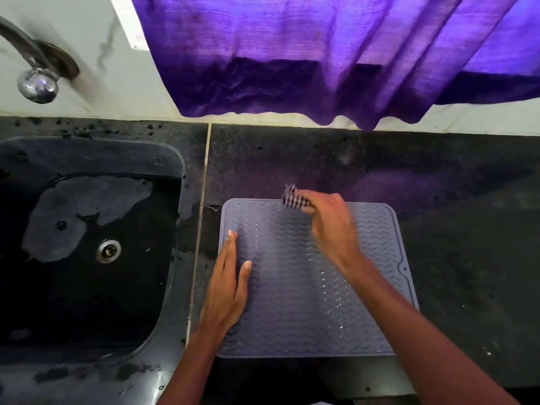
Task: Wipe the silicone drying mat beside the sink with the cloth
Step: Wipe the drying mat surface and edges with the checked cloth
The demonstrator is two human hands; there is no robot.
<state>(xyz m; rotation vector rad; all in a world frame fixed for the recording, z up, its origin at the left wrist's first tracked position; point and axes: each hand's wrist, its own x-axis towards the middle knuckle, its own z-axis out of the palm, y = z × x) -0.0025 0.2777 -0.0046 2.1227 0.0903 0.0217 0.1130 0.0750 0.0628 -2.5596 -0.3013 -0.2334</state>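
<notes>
Grey silicone mat (306,287) lies flat on dark counter (453,200), just right of the sink (87,244). Right hand (330,220) clenches striped cloth (293,198) at mat's far edge. Left hand (225,293) lies flat, fingers extended, on mat's left side.

mat (298,287) right of sink (87,258) | both on counter (453,200) | tap (35,74) behind sink
</notes>
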